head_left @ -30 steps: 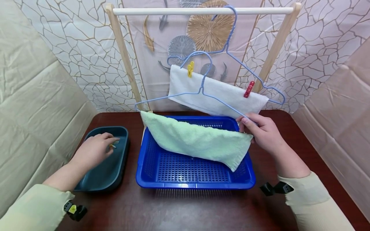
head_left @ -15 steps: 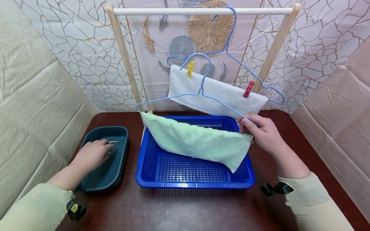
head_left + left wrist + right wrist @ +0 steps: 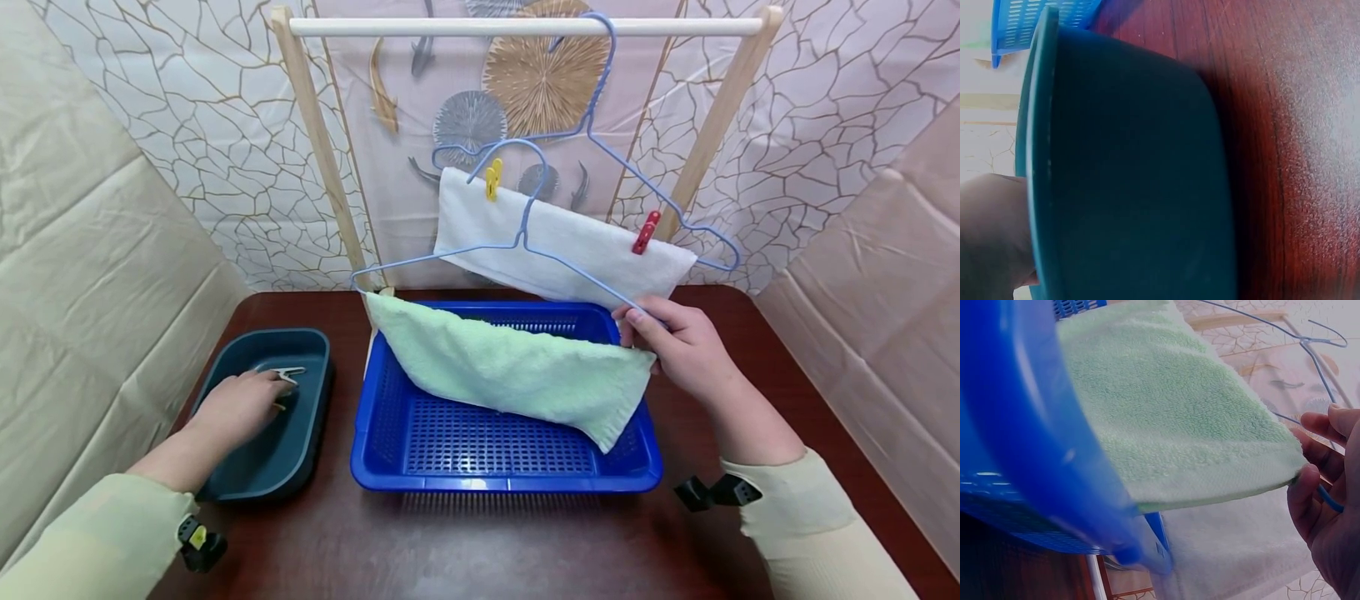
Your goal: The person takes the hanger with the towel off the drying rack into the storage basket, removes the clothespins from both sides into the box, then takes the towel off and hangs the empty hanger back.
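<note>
My right hand (image 3: pixel 686 346) grips the right end of a blue wire hanger (image 3: pixel 480 247). A light green towel (image 3: pixel 510 362) is draped over its lower bar, and in the right wrist view the curled fingers also touch the towel's corner. My left hand (image 3: pixel 236 408) reaches down into a dark teal tub (image 3: pixel 318 417). Beside its fingers shows a white clothespin (image 3: pixel 288 372); the fingertips are hidden, so a hold on it cannot be made out. In the left wrist view the tub's wall (image 3: pixel 1135 175) covers most of the hand.
Under the green towel stands a blue perforated basket (image 3: pixel 502 482). Behind it, a second blue hanger (image 3: pixel 637 171) hangs from the rack's white bar (image 3: pixel 450 27), with a white towel (image 3: pixel 562 242) fixed by a yellow clothespin (image 3: pixel 492 179) and a red clothespin (image 3: pixel 646 232).
My left hand has moved lower and slightly left into the tub, and the white clothespin beside its fingers has shifted. My right hand keeps holding the hanger nearly still.
</note>
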`<state>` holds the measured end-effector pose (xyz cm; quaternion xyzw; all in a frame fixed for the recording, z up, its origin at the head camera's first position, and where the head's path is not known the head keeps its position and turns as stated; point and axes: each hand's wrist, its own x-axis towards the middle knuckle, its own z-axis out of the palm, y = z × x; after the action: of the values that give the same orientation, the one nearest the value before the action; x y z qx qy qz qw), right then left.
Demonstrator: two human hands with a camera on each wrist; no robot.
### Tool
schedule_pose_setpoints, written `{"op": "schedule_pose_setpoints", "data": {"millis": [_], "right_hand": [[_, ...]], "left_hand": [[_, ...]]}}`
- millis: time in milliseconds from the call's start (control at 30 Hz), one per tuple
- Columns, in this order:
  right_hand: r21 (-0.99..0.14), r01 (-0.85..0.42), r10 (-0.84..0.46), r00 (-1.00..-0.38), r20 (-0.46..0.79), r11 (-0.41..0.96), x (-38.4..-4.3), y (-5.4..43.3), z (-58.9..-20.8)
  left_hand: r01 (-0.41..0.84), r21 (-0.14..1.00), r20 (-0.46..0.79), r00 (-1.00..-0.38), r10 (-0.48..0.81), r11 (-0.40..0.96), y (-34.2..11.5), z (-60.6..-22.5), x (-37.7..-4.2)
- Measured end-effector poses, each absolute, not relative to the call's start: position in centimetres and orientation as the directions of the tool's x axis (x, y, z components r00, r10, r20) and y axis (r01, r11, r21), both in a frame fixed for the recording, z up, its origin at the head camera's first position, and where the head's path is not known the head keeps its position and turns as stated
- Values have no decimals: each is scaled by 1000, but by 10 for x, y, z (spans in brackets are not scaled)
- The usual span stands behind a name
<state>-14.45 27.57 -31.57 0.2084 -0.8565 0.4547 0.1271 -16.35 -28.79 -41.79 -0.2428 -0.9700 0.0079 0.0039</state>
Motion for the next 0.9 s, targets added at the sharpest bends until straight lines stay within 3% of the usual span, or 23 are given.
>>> {"op": "schedule_pose_setpoints", "data": {"millis": [900], "right_hand": [[-731, -464, -244, -886, 395, 501, -144, 277, -318]], "left_hand": [[419, 71, -34, -906, 422, 905, -288, -420, -161]]}}
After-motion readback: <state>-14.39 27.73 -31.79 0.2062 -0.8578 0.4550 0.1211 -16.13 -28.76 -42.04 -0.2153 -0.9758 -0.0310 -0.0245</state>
